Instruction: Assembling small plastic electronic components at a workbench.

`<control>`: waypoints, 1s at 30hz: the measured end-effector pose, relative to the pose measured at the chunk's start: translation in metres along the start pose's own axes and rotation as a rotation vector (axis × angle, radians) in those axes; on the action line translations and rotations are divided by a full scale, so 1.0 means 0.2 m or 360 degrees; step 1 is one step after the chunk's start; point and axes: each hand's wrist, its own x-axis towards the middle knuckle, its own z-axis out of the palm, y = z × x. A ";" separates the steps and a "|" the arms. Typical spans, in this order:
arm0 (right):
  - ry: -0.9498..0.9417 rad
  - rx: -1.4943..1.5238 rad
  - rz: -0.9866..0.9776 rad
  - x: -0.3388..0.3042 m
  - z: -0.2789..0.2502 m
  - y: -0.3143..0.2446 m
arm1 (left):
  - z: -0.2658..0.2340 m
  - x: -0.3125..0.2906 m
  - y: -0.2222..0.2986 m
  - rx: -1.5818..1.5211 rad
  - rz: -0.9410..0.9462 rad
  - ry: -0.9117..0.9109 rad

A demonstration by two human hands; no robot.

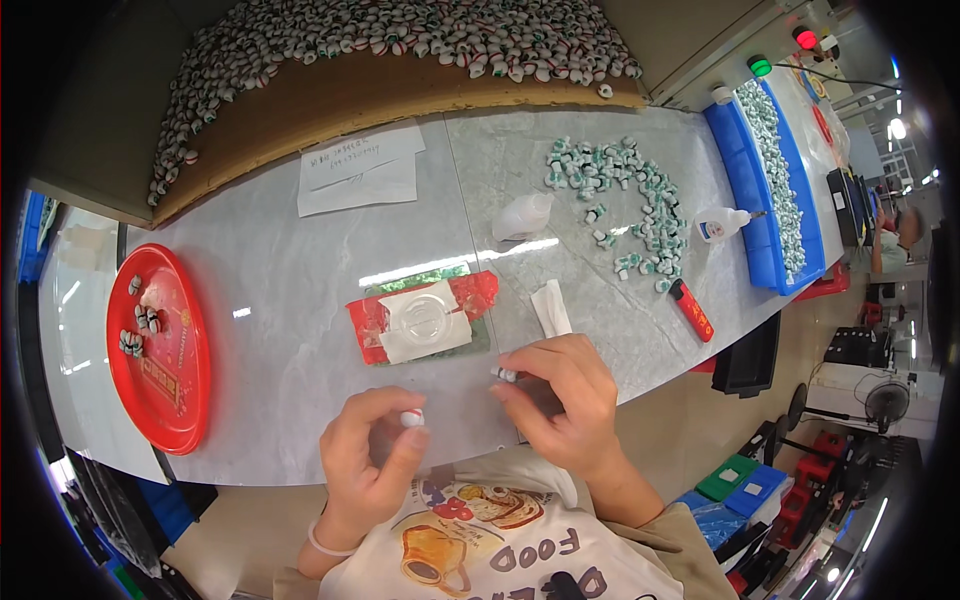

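Note:
Near the table's front edge, my left hand (368,455) pinches a small round white piece (411,418) with a red mark between thumb and forefinger. To its right, my right hand (565,395) grips a small white-and-dark piece (503,374) with its fingertips. The two pieces are apart. Just beyond my hands, a shallow clear round dish (424,320) rests on folded white paper over a red-and-green packet (368,330). A folded white tissue (550,307) lies beside my right hand.
At left, a red oval tray (190,420) holds several small assembled pieces. Many green-and-white pieces (655,205) lie at the right, near two white squeeze bottles (522,216) and a red-handled tool (692,312). A blue bin (740,180) and a heap of round white pieces (420,30) stand farther back.

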 end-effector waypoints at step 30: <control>0.0033 -0.0014 -0.0012 0.00 -0.01 0.01 | 0.01 0.01 -0.01 0.0011 0.0029 0.0003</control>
